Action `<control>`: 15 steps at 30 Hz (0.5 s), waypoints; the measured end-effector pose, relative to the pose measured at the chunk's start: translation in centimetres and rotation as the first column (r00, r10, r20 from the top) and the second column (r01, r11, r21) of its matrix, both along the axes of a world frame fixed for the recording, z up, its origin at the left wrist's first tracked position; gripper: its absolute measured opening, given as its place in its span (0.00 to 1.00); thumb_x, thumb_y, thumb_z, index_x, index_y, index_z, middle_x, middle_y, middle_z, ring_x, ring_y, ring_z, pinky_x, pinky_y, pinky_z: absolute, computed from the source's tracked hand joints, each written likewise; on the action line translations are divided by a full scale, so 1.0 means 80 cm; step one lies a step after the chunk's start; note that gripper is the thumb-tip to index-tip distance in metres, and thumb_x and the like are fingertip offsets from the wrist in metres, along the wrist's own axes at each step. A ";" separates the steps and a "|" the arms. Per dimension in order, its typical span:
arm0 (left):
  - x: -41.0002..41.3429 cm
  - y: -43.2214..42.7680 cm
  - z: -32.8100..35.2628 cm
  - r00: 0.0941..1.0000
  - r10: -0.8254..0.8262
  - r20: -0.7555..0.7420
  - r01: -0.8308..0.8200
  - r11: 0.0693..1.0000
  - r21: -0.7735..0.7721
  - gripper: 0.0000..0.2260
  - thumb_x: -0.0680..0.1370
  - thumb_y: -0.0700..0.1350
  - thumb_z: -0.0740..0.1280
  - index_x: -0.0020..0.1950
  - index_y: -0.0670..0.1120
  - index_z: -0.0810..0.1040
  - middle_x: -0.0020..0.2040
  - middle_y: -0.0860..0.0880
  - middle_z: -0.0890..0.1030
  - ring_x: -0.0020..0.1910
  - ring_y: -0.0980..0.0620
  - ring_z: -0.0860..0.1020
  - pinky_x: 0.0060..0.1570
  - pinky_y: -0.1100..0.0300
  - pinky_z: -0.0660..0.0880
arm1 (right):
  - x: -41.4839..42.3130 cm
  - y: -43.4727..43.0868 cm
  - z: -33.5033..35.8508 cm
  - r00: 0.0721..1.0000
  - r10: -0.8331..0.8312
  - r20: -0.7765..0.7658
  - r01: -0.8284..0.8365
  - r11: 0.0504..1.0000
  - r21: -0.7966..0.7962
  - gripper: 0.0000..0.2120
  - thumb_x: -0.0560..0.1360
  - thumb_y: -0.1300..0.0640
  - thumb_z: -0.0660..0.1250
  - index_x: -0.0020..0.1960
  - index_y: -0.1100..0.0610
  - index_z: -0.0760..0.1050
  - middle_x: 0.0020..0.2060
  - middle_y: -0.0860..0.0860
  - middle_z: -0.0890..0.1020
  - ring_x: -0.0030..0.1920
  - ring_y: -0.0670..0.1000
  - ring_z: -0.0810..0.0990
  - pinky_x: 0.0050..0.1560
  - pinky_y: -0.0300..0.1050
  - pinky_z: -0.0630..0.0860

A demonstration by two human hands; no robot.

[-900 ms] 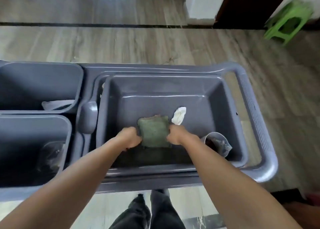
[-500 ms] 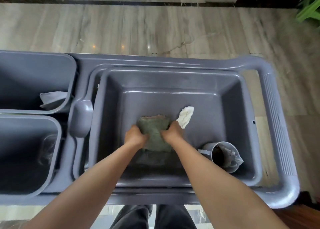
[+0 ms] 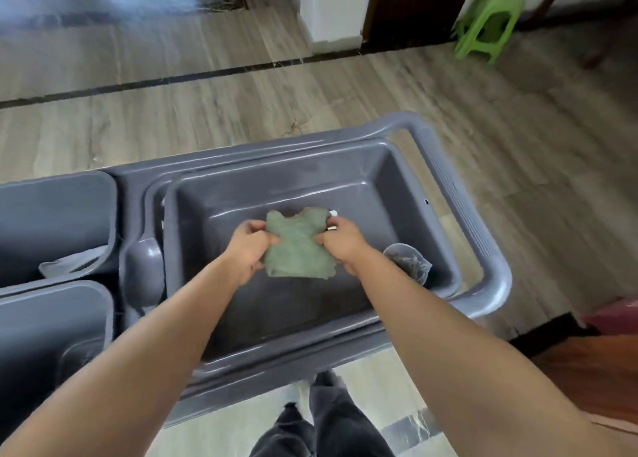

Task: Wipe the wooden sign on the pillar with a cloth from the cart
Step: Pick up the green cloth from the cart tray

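Note:
A green cloth (image 3: pixel 298 246) hangs bunched between both hands, lifted over the large grey tub (image 3: pixel 407 194) of the cart (image 3: pixel 490 249). My left hand (image 3: pixel 250 249) grips its left side and my right hand (image 3: pixel 340 242) grips its right side. The cloth's lower edge droops free above the tub floor. A white scrap (image 3: pixel 333 212) peeks out behind my right hand. The wooden sign and the pillar are out of view.
A clear plastic cup (image 3: pixel 409 261) lies tipped in the tub's right corner. Two smaller grey bins (image 3: pixel 51 222) (image 3: pixel 48 336) sit on the left, with a grey scoop (image 3: pixel 143 266) between them and the tub. A green stool (image 3: pixel 488 25) stands far right on the wood floor.
Both hands have raised the green cloth off the tub floor and spread it slightly. The view has tilted up and turned, so more floor and the stool show.

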State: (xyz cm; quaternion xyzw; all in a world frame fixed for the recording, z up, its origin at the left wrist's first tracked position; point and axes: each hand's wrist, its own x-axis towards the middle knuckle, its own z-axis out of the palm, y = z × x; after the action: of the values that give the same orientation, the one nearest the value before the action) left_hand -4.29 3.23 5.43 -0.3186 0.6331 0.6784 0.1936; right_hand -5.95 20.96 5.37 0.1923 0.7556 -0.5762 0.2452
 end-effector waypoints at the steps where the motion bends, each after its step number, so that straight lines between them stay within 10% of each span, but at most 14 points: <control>1: -0.003 0.009 0.013 0.999 -0.018 -0.042 0.020 0.999 0.043 0.24 0.75 0.28 0.65 0.67 0.49 0.73 0.57 0.43 0.81 0.48 0.43 0.82 0.44 0.48 0.80 | 0.001 0.010 0.009 0.998 -0.044 -0.035 0.044 0.999 -0.011 0.12 0.74 0.72 0.66 0.53 0.59 0.77 0.41 0.53 0.81 0.37 0.50 0.79 0.33 0.39 0.78; 7: 0.004 0.084 0.079 0.914 -0.349 -0.206 0.377 0.919 0.115 0.23 0.76 0.26 0.66 0.64 0.47 0.81 0.57 0.46 0.83 0.50 0.49 0.83 0.39 0.55 0.85 | 0.039 0.105 0.081 0.935 -0.236 -0.263 0.229 0.972 -0.058 0.37 0.73 0.70 0.71 0.78 0.50 0.65 0.62 0.49 0.75 0.57 0.51 0.79 0.58 0.46 0.78; 15: 0.070 0.265 0.173 0.558 -0.745 -0.365 0.685 0.662 -0.303 0.33 0.66 0.26 0.76 0.68 0.47 0.78 0.61 0.41 0.83 0.60 0.44 0.82 0.60 0.44 0.79 | 0.198 0.282 0.176 0.920 -0.200 -0.338 0.278 0.940 0.200 0.28 0.61 0.73 0.80 0.58 0.59 0.81 0.47 0.55 0.82 0.45 0.52 0.80 0.47 0.45 0.82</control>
State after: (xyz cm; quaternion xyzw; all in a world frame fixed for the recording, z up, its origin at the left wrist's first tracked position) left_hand 1.34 24.42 19.25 0.1248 0.7754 0.5539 0.2763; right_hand 9.90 43.52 19.44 0.2185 0.8205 -0.5276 0.0243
